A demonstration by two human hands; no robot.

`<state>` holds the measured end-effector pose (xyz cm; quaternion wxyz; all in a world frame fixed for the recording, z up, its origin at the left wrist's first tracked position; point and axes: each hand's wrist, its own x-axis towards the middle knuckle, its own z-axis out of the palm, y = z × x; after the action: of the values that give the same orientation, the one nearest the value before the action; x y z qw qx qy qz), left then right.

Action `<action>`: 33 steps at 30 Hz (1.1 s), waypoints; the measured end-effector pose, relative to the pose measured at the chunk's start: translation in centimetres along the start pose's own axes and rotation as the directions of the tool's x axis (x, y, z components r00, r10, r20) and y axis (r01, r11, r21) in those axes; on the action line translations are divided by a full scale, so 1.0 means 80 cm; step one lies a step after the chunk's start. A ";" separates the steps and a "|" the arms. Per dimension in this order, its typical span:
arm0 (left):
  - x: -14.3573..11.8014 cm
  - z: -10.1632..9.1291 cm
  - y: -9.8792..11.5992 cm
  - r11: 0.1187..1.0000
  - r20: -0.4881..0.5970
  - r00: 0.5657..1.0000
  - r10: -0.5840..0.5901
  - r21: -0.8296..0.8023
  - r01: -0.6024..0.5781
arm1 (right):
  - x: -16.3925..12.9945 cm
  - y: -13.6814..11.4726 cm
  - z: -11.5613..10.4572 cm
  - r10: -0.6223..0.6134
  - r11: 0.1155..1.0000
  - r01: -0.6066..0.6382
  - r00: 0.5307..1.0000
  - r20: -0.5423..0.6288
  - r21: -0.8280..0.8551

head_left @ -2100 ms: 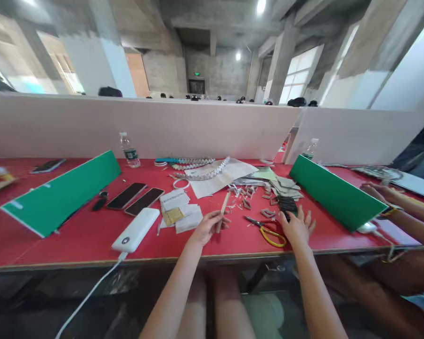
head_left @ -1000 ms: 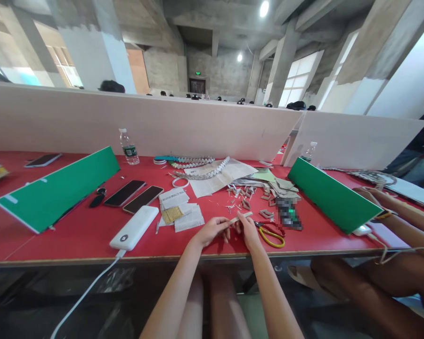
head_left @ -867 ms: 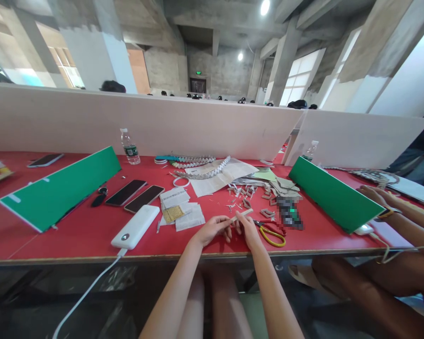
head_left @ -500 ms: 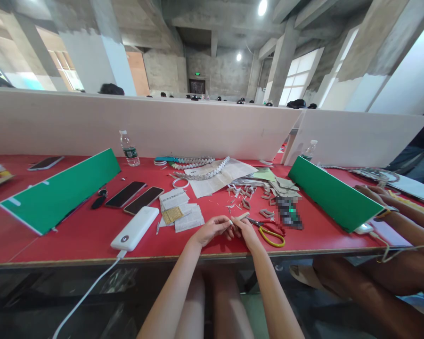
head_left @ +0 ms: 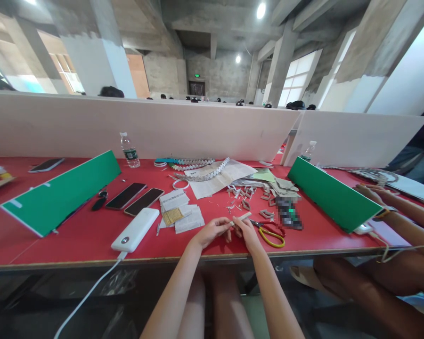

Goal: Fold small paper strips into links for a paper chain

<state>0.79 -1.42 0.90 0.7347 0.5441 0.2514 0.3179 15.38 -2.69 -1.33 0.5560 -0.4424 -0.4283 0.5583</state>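
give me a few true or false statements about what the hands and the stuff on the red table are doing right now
1. Both hands hold one pale folded paper strip. True; left hand and right hand pinch it.
2. The yellow-handled scissors are in the right hand. False; they lie on the red table beside it.
3. The white power bank has a cable plugged in. True.
4. The clear plastic water bottle lies on its side. False; it stands upright.
5. Two dark phones lie side by side. True.

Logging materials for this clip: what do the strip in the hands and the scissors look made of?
Strip: looks like matte paper, pale, thin and flat, pinched by left hand and right hand. Scissors: probably metal blades, with glossy yellow and red handles, likely plastic.
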 end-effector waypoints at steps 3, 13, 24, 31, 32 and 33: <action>0.002 -0.002 -0.003 1.000 -0.013 1.000 0.009 -0.018 -0.009 | 0.002 0.001 0.001 0.023 0.999 -0.022 0.999 0.027 -0.037; 0.002 -0.004 -0.004 0.999 -0.028 1.000 -0.005 -0.036 0.004 | 0.003 0.003 -0.004 -0.032 0.999 0.034 0.998 -0.045 0.042; 0.004 -0.007 -0.007 0.997 -0.025 0.999 -0.026 -0.072 0.024 | -0.003 -0.001 -0.003 -0.078 0.997 0.078 0.997 -0.021 0.022; 0.002 -0.006 -0.004 0.997 -0.018 1.000 -0.005 -0.076 0.004 | -0.003 -0.001 0.002 -0.036 0.998 0.035 0.999 -0.025 -0.052; 0.002 -0.007 -0.004 0.997 -0.018 1.000 0.003 -0.079 -0.005 | -0.002 0.000 0.002 -0.031 0.997 0.031 0.999 -0.005 -0.071; 0.002 -0.007 -0.005 0.997 -0.018 1.000 0.010 -0.081 -0.012 | -0.001 0.001 0.002 -0.028 0.995 0.029 0.999 0.017 -0.093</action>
<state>0.55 -1.00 0.38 0.7520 0.5125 0.2419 0.3366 15.17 -2.80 -1.39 0.5391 -0.4573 -0.4647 0.5331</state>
